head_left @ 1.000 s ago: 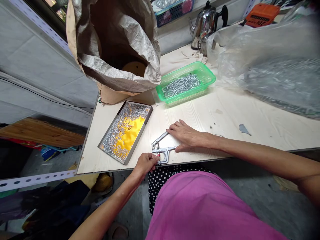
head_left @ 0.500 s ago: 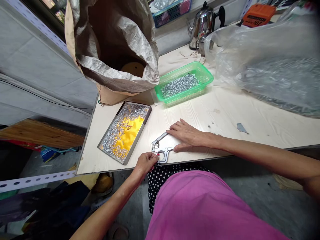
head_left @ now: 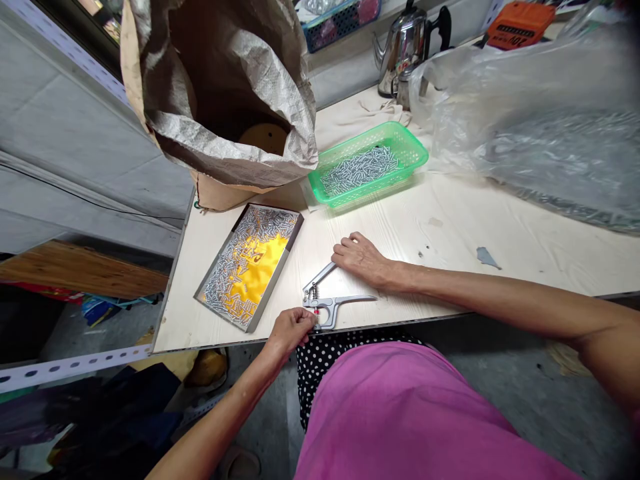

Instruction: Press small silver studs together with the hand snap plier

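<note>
Grey snap-fastener pliers [head_left: 333,305] with a spring and a red piece at the jaws lie at the table's front edge, handles spread to the right. My right hand [head_left: 363,259] has its fingers curled over the end of the upper handle; the lower handle is uncovered. My left hand [head_left: 295,325] is pinched closed right beside the jaws, and whatever lies between its fingertips is too small to make out. To the left, a shallow metal tray [head_left: 273,290] with a yellow bottom holds many small silvery pieces.
Behind the tray stands a large open woven sack [head_left: 230,167]. A green basket [head_left: 370,193] with slim silvery pieces sits beside it. At the right lies a big clear plastic bag [head_left: 500,120]. A metal kettle [head_left: 403,53] and an orange box [head_left: 520,25] stand at the back.
My right hand has curled its fingers and shifted slightly up, coming off the lower handle, which now shows in full. My left hand stays at the jaws.
</note>
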Action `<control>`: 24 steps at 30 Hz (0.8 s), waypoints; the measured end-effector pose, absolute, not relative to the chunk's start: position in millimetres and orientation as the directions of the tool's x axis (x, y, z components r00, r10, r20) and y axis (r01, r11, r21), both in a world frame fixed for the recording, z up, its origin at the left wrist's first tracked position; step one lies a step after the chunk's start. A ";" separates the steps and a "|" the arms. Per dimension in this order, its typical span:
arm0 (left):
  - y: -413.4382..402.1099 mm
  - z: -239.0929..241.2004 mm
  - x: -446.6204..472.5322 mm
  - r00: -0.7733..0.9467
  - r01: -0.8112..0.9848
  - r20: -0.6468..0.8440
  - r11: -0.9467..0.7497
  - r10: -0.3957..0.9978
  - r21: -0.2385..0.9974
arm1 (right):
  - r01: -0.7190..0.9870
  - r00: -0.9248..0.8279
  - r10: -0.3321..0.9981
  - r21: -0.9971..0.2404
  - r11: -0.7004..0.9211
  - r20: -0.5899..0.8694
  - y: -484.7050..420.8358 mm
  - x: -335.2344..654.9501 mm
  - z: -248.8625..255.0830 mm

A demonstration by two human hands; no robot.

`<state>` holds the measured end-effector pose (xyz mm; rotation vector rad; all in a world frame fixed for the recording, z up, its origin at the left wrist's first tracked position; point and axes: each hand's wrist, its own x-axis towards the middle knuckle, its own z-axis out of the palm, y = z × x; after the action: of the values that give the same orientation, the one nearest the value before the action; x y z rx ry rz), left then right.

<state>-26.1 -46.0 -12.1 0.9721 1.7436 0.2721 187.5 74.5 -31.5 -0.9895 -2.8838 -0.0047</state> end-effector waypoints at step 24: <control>-46.5 -12.7 -27.1 -0.101 0.472 -0.684 0.640 0.722 0.606 | 0.522 -0.822 0.565 -0.304 0.797 0.070 37.9 214.6 -27.4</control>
<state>-27.1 -46.5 -12.7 0.9718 1.7476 0.2804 214.6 37.9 -27.4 -0.8612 -2.8279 0.4095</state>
